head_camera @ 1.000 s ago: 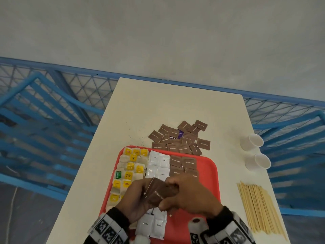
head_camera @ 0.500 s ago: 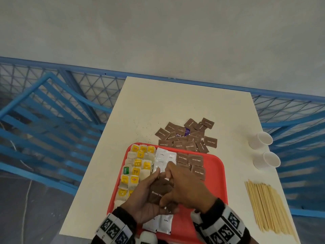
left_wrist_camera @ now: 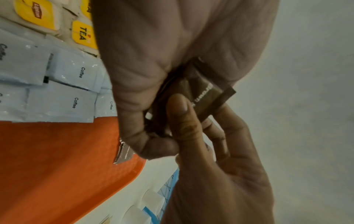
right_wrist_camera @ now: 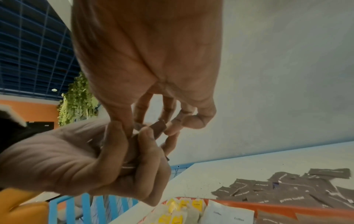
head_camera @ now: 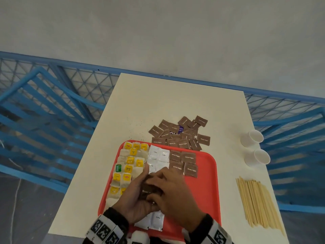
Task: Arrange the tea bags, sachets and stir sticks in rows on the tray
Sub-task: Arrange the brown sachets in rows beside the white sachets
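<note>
Red plastic tray (head_camera: 209, 173): tea, coffee rows laid, brown started | our hands (head_camera: 158, 192) both pinching small brown paper sugar sachets (head_camera: 149, 191) | brown pile (head_camera: 179, 134), wooden stir sticks (head_camera: 258, 203) left on tabletop.

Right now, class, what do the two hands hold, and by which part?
Brown sugar sachets: left hand cups the stack underneath, right hand pinches its top.

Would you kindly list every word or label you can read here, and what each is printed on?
"Coffee": white sachets on the tray.
"Brown Sugar": brown sachets on the tray.
"Lipton": yellow tea bag tag.
"TEA": another yellow tag.
"RELAX": yellow tag.
Purple packet and green tag: too blurred to read.
</note>
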Demonstrator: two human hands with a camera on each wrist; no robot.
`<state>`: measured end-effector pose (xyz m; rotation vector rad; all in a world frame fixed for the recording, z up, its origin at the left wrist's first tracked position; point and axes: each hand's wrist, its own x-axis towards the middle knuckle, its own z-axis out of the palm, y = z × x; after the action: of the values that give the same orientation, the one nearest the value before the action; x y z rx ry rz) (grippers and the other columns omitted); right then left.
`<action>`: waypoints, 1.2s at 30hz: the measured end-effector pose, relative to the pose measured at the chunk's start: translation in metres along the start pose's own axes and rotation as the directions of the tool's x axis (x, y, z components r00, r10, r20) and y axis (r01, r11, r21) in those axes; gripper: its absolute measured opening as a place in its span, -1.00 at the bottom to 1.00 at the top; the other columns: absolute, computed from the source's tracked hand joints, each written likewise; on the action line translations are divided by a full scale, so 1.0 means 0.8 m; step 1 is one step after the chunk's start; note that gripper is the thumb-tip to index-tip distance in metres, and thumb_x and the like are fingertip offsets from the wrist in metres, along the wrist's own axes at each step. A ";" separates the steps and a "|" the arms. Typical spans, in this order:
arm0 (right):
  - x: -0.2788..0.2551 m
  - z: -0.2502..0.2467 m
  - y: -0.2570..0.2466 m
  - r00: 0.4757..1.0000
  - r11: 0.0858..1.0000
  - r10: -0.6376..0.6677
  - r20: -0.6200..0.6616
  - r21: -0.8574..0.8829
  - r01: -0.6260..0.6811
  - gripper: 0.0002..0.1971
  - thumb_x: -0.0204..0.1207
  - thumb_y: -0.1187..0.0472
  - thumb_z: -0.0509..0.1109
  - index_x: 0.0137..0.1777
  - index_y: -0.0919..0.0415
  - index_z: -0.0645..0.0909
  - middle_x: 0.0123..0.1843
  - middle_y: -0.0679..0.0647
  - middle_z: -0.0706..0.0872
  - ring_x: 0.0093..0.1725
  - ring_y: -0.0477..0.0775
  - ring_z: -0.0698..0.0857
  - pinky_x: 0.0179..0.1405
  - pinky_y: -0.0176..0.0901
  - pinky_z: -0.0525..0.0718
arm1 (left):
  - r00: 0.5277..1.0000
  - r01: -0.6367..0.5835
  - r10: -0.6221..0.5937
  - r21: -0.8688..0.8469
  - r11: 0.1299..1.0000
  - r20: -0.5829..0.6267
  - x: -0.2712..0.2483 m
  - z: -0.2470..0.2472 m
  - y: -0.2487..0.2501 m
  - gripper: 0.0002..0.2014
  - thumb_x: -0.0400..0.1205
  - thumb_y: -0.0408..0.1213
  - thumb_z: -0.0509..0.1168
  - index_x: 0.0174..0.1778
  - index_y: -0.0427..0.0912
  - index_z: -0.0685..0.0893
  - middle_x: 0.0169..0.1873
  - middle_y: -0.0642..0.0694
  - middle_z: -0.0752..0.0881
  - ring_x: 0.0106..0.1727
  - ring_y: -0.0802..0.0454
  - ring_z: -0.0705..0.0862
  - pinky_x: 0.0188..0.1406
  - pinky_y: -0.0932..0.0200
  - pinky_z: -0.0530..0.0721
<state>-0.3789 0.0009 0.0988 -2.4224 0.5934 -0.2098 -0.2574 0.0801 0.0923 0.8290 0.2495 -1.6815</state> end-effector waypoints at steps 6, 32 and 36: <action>-0.015 -0.011 -0.013 0.997 0.965 -0.030 -0.072 0.256 0.047 -0.95 0.55 0.08 0.43 -0.03 -0.07 0.69 -0.04 -0.28 0.61 -0.02 -0.17 0.59 0.02 -0.23 0.56 | 0.995 0.073 -0.076 0.057 0.996 0.058 -0.004 -0.005 -0.006 -0.55 0.55 0.07 0.50 0.15 -0.24 0.81 -0.08 -0.24 0.71 -0.15 -0.12 0.66 -0.16 0.01 0.65; -0.057 -0.033 0.056 0.819 0.415 0.531 0.218 0.775 -0.476 -0.94 0.45 0.32 0.57 -0.22 0.29 0.77 -0.42 0.00 0.75 -0.49 -0.16 0.55 -0.48 -0.40 0.46 | 0.972 -0.119 0.222 0.655 0.746 -0.075 -0.001 -0.013 -0.011 -0.76 0.55 -0.20 0.50 -0.31 -0.17 0.57 -0.43 -0.09 0.62 -0.51 0.06 0.47 -0.61 0.31 0.24; -0.064 -0.005 0.100 0.703 0.366 0.670 0.238 0.718 -0.592 -0.92 0.47 0.30 0.57 -0.18 0.31 0.75 -0.43 -0.02 0.75 -0.51 -0.15 0.54 -0.52 -0.42 0.46 | 0.952 -0.059 0.235 0.634 0.771 -0.198 -0.005 -0.037 -0.012 -0.74 0.45 -0.16 0.55 -0.28 -0.19 0.61 -0.36 -0.15 0.64 -0.49 0.04 0.48 -0.61 0.31 0.26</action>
<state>-0.4543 -0.0336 0.0530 -1.2191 1.1750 -0.1858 -0.2542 0.1029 0.0711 1.5397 -0.2135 -1.5013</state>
